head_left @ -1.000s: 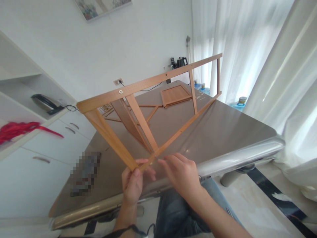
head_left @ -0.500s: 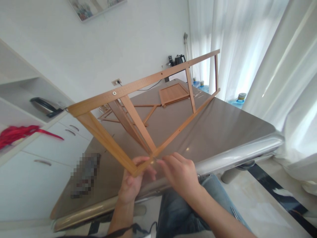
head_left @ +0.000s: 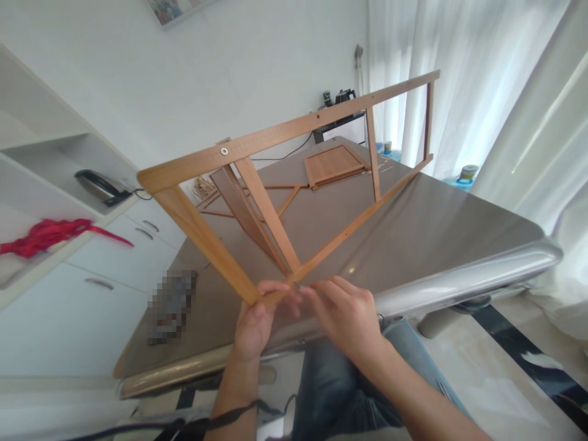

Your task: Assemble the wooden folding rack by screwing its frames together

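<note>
A long wooden frame (head_left: 271,208) with crossbars stands on its edge over the table, tilted away to the right. My left hand (head_left: 255,318) is closed round its near lower corner. Close by, my right hand (head_left: 344,312) pinches a small shiny metal piece (head_left: 298,284) at the lower rail, beside the crossbar's end; its exact kind is too small to tell. On the upper rail a metal fitting (head_left: 224,150) shows at the matching place. Behind the near crossbar, a wooden slat (head_left: 248,214) slants down to the lower rail.
A slatted wooden panel (head_left: 335,164) and thin wooden frame parts (head_left: 257,186) lie on the brown table (head_left: 436,245). To the left is a blurred-out item (head_left: 172,306). A kettle (head_left: 101,187) and red cloth (head_left: 50,236) sit on the cabinet. White curtains (head_left: 463,73) hang at right.
The whole view has shifted, so the frame and table sit farther right and slightly higher. Both hands keep their places at the near corner and lower rail.
</note>
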The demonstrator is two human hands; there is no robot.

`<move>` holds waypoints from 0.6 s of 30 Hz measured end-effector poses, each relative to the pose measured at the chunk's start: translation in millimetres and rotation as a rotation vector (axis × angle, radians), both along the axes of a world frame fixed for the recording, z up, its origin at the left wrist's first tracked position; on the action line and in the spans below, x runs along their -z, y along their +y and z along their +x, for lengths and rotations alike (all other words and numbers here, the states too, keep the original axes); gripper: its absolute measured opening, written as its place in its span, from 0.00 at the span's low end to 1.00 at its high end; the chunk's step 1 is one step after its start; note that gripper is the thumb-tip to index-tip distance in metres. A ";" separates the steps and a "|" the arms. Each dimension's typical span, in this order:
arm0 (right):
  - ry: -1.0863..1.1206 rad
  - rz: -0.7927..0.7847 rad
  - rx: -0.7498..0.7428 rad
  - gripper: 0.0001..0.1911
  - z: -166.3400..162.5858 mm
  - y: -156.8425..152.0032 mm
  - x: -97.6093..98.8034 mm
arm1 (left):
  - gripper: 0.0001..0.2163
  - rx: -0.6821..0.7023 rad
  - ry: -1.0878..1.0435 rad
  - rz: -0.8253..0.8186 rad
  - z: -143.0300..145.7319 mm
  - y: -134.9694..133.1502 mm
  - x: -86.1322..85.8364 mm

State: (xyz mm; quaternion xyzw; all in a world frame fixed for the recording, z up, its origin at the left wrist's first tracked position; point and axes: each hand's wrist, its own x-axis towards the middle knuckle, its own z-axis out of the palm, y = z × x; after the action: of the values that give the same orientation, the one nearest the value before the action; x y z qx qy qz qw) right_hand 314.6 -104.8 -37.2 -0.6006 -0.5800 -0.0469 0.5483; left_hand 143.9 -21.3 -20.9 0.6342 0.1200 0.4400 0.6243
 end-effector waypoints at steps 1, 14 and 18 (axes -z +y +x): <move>0.009 -0.002 0.002 0.13 -0.9 0.3 -0.2 | 0.19 -0.001 0.000 0.000 -0.2 -0.1 -0.1; -0.024 -0.026 0.007 0.11 -3.0 -0.1 -3.7 | 0.19 -0.043 0.019 -0.006 0.2 -1.9 -2.0; -0.076 -0.003 -0.125 0.12 3.3 -0.1 -2.4 | 0.22 -0.170 0.133 0.024 -3.6 -4.1 6.2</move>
State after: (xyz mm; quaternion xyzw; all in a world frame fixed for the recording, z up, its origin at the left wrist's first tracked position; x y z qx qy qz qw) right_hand 317.9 -105.0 -34.8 -0.5618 -0.6367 -0.0346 0.5270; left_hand 140.4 -25.4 -27.1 0.6572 0.2092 0.4494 0.5678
